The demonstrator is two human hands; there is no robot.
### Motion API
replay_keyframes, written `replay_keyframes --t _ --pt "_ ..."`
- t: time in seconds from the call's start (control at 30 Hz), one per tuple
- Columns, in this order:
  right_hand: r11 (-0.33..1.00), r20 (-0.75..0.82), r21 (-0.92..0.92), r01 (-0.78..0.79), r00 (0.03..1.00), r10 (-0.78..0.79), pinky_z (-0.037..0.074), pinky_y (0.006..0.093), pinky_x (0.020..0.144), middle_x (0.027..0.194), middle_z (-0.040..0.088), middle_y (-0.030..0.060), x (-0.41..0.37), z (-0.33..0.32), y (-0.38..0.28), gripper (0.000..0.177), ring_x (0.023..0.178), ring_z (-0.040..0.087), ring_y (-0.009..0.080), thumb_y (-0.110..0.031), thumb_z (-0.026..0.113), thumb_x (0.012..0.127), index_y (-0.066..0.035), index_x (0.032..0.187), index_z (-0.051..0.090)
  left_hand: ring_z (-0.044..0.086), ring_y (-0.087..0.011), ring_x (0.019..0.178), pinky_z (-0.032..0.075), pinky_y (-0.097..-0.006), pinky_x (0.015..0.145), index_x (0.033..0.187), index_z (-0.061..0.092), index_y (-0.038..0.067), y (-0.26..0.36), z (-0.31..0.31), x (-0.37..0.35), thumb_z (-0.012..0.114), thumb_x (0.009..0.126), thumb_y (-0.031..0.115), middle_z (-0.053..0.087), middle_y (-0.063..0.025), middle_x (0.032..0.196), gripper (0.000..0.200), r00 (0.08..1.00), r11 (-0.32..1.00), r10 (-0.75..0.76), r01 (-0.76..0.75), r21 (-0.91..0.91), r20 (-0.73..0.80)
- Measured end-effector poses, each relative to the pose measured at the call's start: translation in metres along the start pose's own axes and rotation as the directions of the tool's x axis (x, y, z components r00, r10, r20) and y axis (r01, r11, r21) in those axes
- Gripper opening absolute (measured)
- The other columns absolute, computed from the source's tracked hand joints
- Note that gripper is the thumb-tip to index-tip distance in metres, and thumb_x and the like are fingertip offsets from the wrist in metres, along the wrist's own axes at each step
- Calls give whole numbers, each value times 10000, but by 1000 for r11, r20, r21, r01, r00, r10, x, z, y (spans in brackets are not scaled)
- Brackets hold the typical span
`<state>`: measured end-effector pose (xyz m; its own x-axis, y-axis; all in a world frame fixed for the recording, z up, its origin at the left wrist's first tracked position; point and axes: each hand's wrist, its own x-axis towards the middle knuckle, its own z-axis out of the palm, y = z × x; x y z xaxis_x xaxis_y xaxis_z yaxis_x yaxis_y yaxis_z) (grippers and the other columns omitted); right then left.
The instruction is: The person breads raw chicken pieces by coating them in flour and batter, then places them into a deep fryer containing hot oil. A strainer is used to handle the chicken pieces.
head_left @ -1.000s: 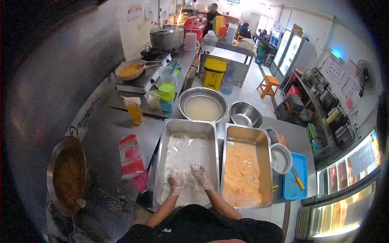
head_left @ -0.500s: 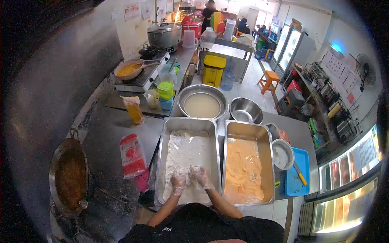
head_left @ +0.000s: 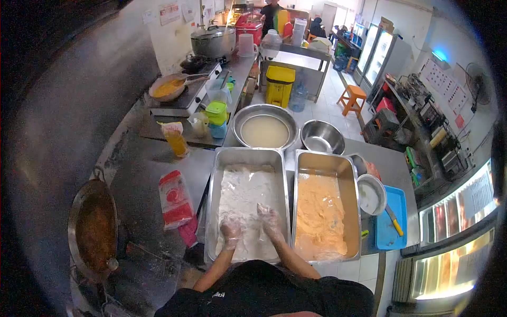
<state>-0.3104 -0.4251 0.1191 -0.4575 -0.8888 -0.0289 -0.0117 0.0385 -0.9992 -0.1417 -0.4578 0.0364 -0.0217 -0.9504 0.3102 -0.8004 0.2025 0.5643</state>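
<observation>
Both of my hands wear clear plastic gloves and are inside a deep metal tray (head_left: pixel 217 185) of white flour (head_left: pixel 245 185). My left hand (head_left: pixel 231 231) rests low in the flour at the left, its fingers curled down and partly hidden. To the right, my right hand (head_left: pixel 269 221) is raised a little over the flour with its fingers apart, whitened at the tips. A second metal tray (head_left: pixel 350 190) with an orange wet mixture (head_left: pixel 319 214) stands directly right of the flour tray.
Behind the trays are a wide bowl of cloudy liquid (head_left: pixel 265 131) and a steel bowl (head_left: pixel 322 138). A knife (head_left: pixel 394 221) lies on a blue tray (head_left: pixel 388 240) at the right. A red-and-clear packet (head_left: pixel 176 201) and a wok (head_left: pixel 95 230) are at the left. A person (head_left: pixel 270 16) stands far back.
My hands have moved apart. The right hand has lifted and opened, and the left has shifted slightly left. The view has tilted slightly.
</observation>
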Motion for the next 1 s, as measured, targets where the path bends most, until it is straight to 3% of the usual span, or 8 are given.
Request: replay_keyframes --t 0.2,0.3,0.33,0.5,0.63,0.8,0.9,1.0 --pt "957 190 -278 -78 973 135 466 294 657 843 632 104 -4 11 -7 269 761 587 158 -230 604 804 10 924 600 566 -336 626 456 -401 535 764 582 16 93 -71 12 569 757 186 576 -195 690 170 993 984 -44 62 -170 105" --pt "803 369 441 -400 897 243 456 259 717 993 586 78 -22 -19 13 268 836 548 148 -169 515 863 -18 1082 550 559 -286 627 464 -377 562 839 588 15 56 -86 -18 572 782 232 581 -154 688 225 947 927 -239 288 -240 215" --pt "991 213 110 -76 976 51 455 259 722 1014 576 89 -8 -18 19 272 850 543 148 -172 512 864 -15 1083 543 557 -270 627 467 -369 571 864 590 15 58 -73 11 574 790 248 582 -140 687 245 944 899 -257 312 -308 206" --pt "856 207 -514 50 976 67 461 241 597 795 596 65 -20 7 -56 205 666 551 131 -194 573 822 -8 908 565 580 -324 555 457 -413 509 714 584 29 37 19 9 584 733 237 588 -160 612 209 977 964 -205 211 -164 50" --pt "986 85 149 -74 994 62 438 253 539 673 593 40 -8 -9 -45 307 609 543 114 -280 611 793 24 769 573 577 -327 629 463 -392 597 769 600 10 40 -32 20 591 736 189 580 -185 635 182 938 948 -242 282 -144 247" --pt "835 229 -534 129 974 -4 472 319 616 906 630 101 -30 6 -88 165 724 597 188 -124 524 805 11 876 587 579 -299 626 460 -395 603 801 591 1 52 -29 14 583 742 150 591 -143 642 160 992 988 22 -3 -151 122" --pt "791 351 534 -297 930 113 464 357 613 935 617 119 3 4 -7 225 711 590 214 -135 540 797 -17 987 562 571 -305 614 454 -409 573 836 572 -6 45 -30 21 571 727 128 587 -149 654 172 998 959 34 -20 -282 47" --pt "809 217 451 -377 926 310 455 313 593 917 602 142 -22 3 -57 366 707 573 187 -171 612 760 46 1038 514 560 -334 596 435 -413 528 872 560 -9 61 -48 19 568 723 135 581 -176 662 206 945 834 -280 327 -444 169"
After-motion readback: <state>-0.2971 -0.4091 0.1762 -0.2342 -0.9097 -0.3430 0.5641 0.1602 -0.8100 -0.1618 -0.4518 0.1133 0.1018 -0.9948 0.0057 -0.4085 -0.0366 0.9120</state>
